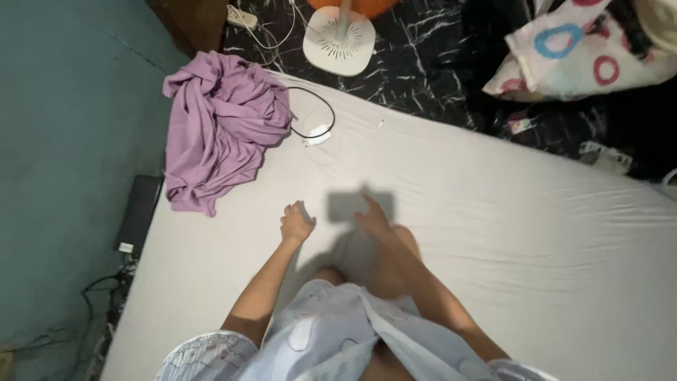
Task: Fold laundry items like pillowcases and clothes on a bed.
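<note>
A person kneels on a white mattress (493, 233) and reaches both arms forward over its sheet. The left hand (295, 224) hangs just above the sheet with its fingers loosely curled and slightly spread, gripping nothing that can be made out; whether the fingertips touch the cloth cannot be told. The right hand (372, 215) lies close beside it, toward the middle of the mattress, fingers stretched forward and a little apart, empty, at the edge of a dark square shadow on the sheet; contact with the sheet is again unclear. A crumpled purple garment (222, 127) lies on the mattress's far left corner, well apart from both hands. Just beside the garment, on the mattress, a black cable (326, 113) loops around to a small white charger block (319, 133). Beyond the far edge of the mattress, on dark marbled floor, stands the white round base of a fan (338, 41). Off the mattress's far right corner lies a white bundle printed with coloured rings (578, 49). Against the teal wall, left of the mattress, leans a flat black device (139, 212).
</note>
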